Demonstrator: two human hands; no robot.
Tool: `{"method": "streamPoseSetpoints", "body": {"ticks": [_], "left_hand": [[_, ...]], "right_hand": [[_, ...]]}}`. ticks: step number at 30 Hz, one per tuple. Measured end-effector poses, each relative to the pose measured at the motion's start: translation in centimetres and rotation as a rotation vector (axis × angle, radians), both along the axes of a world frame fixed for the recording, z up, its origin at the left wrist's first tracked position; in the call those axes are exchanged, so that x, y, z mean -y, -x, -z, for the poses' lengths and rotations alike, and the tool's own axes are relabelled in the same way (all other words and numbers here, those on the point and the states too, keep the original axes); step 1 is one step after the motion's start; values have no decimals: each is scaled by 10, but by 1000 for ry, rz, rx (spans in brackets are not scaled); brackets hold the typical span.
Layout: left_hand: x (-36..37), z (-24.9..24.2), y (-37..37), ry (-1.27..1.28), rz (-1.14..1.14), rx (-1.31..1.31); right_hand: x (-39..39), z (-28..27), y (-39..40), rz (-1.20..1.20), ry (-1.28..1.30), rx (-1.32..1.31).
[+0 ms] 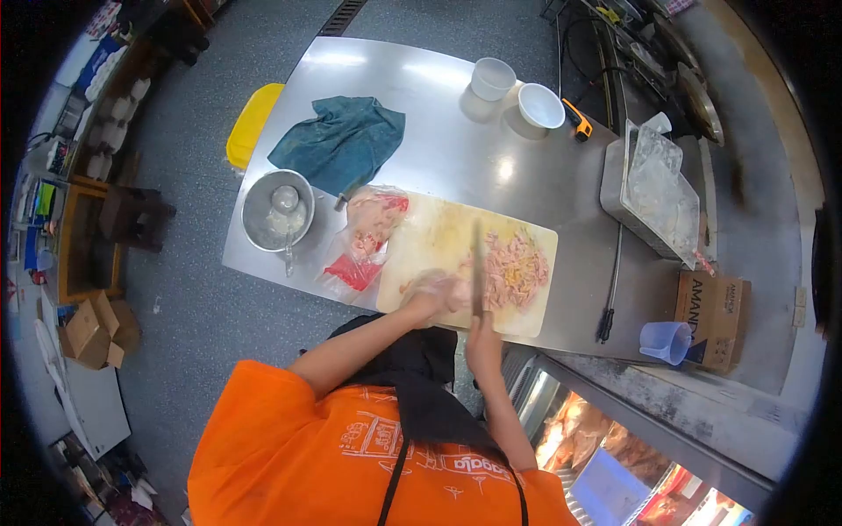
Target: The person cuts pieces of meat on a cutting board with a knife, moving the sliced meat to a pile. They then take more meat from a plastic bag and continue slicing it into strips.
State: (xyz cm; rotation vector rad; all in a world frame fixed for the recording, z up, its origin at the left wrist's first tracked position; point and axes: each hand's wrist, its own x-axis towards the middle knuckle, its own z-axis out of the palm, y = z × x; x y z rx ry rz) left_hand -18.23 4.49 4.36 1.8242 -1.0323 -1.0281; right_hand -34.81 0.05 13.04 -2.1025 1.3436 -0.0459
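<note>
My right hand (483, 340) is wrapped around the handle of a knife (478, 267). Its long blade points away from me over a pale cutting board (428, 230). Just left of the blade, my left hand (430, 298) is low over the board's near edge beside something pale and pinkish. Motion blur hides its fingers and whether it grips anything. Chopped pink meat (516, 270) is spread over the board's right side. Larger raw meat pieces (375, 219) lie in a clear and red plastic bag (353, 272) at the board's left edge.
A metal bowl (254, 230) with a ladle and a teal cloth (338, 145) are on the left of the steel table (430, 114). Two white bowls (493, 81) stand at the back. At right are a metal tray (614, 180), a thin rod (611, 294) and a plastic jug (664, 342).
</note>
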Motion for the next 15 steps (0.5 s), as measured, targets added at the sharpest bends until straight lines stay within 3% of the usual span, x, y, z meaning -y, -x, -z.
{"method": "streamPoseSetpoints", "body": {"ticks": [3, 4, 5, 6, 8, 9, 11, 12, 14, 15], "left_hand": [[-43, 71, 0, -11, -153, 120], [-52, 61, -7, -36, -212, 179], [-59, 52, -12, -371, -178, 484], [-64, 30, -19, -381, -182, 480], [-70, 0, -26, -215, -171, 763], [-66, -6, -29, -216, -167, 758], [-56, -12, -26, 217, -324, 726], [-52, -4, -19, 214, -334, 723], [-50, 18, -2, 108, 115, 852], [-52, 16, -2, 104, 104, 848]], "right_hand": [[-10, 42, 7, -208, -81, -101], [-9, 50, 13, -148, -48, -90], [-8, 58, 21, -89, -19, -83], [-4, 61, 25, -96, -26, -87], [2, 59, 32, -16, -46, -98], [1, 57, 30, -12, -48, -104], [-3, 48, 25, -43, -68, -54], [-9, 46, 21, -53, -67, -58], [-25, 43, 16, -230, -122, -58], [-27, 45, 14, -241, -122, -64]]}}
